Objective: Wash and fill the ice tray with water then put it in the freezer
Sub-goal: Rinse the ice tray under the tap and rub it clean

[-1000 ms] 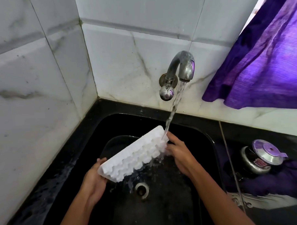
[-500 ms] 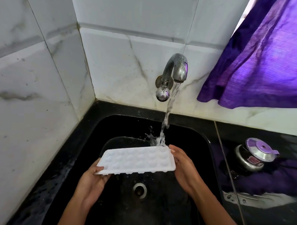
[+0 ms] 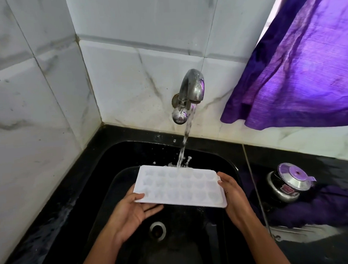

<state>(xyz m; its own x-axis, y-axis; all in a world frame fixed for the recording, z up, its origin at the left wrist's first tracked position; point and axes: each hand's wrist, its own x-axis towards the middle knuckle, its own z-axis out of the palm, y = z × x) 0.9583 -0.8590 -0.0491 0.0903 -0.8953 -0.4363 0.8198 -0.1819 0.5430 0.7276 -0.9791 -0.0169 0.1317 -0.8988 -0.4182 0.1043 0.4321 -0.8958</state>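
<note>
Nearest you, your left hand (image 3: 130, 209) cradles the near-left corner of the white ice tray (image 3: 179, 186), palm up with the fingers spread flat underneath and the thumb laid on the top rim. It is a loose, open-handed support, not a pinch. Your right hand (image 3: 233, 195) closes on the right short edge, thumb on top and fingers curled under. Between them the tray sits cavities-up and roughly level over the black sink (image 3: 103, 173), above the drain (image 3: 157, 230).

The main risk is that left-hand hold. As the cavities take on water the tray gets heavier and its wet plastic slippery, and a flat palm gives little to stop it sliding off towards the drain. Any dip at one corner probably spills the filled cells into their neighbours or over the rim.

Further back, the stream (image 3: 184, 147) from the steel tap (image 3: 191, 91) lands on the far row, and droplets are already jumping off the back edge. At this flow the water likely bounces out of shallow cells instead of settling, so you may end up with uneven fill and a splashed counter. Only the cells near the stream are being fed; how full the others are I cannot tell.

To the right, a steel lidded pot (image 3: 289, 182) stands on the counter near your right elbow's path, an easy knock when you turn away with a brimming tray.
</note>
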